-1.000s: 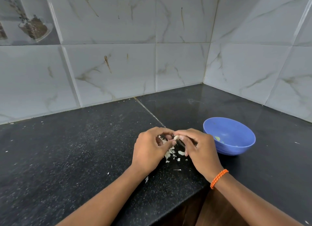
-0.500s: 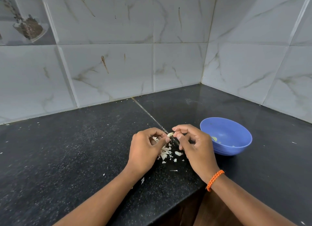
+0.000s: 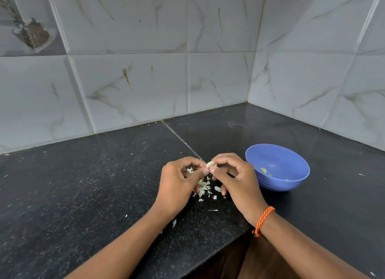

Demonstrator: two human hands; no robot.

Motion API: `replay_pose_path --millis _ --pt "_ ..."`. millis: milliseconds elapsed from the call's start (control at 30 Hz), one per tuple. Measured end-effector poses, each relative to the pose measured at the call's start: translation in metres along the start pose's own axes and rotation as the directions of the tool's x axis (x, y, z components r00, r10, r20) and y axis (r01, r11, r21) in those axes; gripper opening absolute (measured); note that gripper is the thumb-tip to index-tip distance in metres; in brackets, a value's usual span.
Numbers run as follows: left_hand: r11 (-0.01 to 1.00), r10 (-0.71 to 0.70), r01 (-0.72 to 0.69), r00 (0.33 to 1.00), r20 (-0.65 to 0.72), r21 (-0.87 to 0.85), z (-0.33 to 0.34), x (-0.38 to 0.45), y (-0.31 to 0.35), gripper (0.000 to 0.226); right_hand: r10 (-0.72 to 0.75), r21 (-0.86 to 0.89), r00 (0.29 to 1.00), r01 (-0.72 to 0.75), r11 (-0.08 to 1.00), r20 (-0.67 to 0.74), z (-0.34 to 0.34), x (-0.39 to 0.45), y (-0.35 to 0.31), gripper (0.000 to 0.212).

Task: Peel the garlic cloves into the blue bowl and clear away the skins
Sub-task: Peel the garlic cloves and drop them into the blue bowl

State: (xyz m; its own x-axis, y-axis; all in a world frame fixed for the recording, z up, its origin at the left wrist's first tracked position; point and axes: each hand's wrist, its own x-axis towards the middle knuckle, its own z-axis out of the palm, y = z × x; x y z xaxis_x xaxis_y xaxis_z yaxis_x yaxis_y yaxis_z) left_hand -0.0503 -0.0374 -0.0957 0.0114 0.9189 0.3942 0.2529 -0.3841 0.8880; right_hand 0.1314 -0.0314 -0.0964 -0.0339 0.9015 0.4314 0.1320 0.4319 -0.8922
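A pale garlic clove (image 3: 210,164) is pinched between the fingertips of both hands, a little above the black counter. My left hand (image 3: 179,183) holds it from the left with curled fingers. My right hand (image 3: 235,178) pinches it from the right with thumb and forefinger. Below the hands lies a small pile of white garlic skins (image 3: 203,188). The blue bowl (image 3: 291,180) stands on the counter just right of my right hand, with a few pale green bits inside.
The black granite counter (image 3: 83,185) runs into a tiled corner behind the bowl. Loose skin flakes (image 3: 174,223) lie nearer the front edge (image 3: 208,260), which drops off below my wrists. An orange bracelet (image 3: 263,220) is on my right wrist.
Both hands have lifted slightly and the clove now shows more clearly between the fingertips. The skin pile and the bowl stay where they were.
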Motion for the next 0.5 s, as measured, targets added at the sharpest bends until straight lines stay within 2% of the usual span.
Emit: replay_pose_path --millis 100,200,400,500 --pt "1.000 -0.003 0.003 1.000 0.004 -0.009 -0.0001 -0.0001 -0.0018 0.009 0.000 0.029 1.000 0.000 1.000 -0.011 0.0006 0.0002 -0.0014 0.008" --pt "0.999 0.003 -0.003 1.000 0.001 0.055 0.0004 -0.0007 -0.0023 0.012 -0.001 0.040 1.000 0.001 0.999 -0.016 0.0019 -0.0001 -0.0020 0.007" --pt "0.947 0.108 -0.091 0.993 -0.037 0.307 0.0041 -0.0030 -0.0009 0.011 0.065 0.083 0.998 -0.064 0.995 -0.021 0.0064 -0.0030 0.0012 0.011" --pt "0.877 0.149 -0.120 0.989 -0.025 0.465 0.0053 -0.0062 0.0027 0.005 0.043 -0.001 0.998 -0.043 0.999 -0.043 0.0064 -0.0030 0.0004 0.012"
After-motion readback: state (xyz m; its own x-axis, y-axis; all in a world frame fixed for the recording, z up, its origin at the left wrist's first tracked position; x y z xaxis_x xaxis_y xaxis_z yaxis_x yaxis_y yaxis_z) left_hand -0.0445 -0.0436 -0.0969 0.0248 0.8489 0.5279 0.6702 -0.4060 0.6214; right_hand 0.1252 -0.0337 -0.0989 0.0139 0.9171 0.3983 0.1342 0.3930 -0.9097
